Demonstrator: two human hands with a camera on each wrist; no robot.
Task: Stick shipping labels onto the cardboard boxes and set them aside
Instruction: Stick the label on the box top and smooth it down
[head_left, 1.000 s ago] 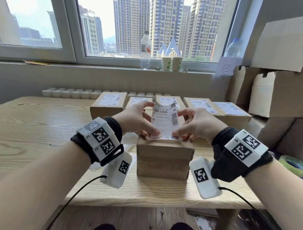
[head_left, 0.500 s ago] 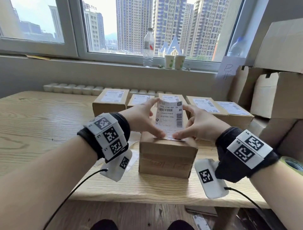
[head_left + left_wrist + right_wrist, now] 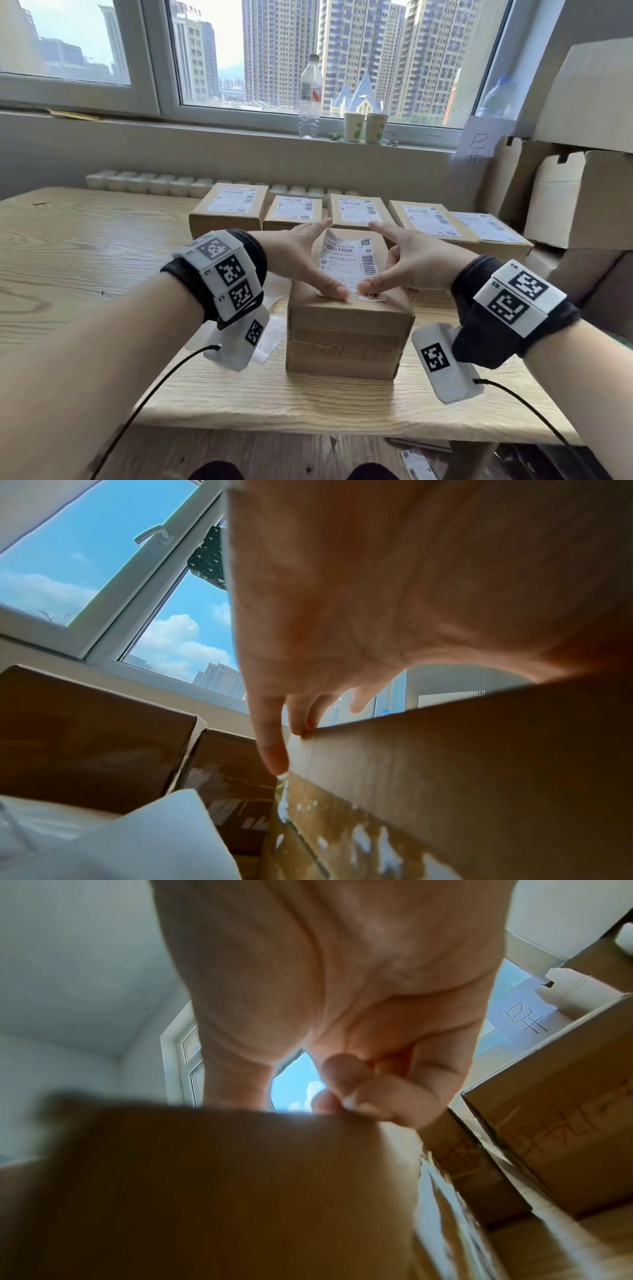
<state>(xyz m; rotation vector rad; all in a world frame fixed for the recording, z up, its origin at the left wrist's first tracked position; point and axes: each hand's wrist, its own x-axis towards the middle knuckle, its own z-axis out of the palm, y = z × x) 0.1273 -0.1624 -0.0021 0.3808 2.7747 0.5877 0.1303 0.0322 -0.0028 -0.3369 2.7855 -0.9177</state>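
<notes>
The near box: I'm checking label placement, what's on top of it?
A shipping label, its near edge pressed down by both thumbs, far end curling up. The hands hide the top of the near box beside it.

box: matt brown cardboard, glossy clear tape on its side. label: white paper. table: pale grained wood.

Head above; wrists below, perhaps upward.
</notes>
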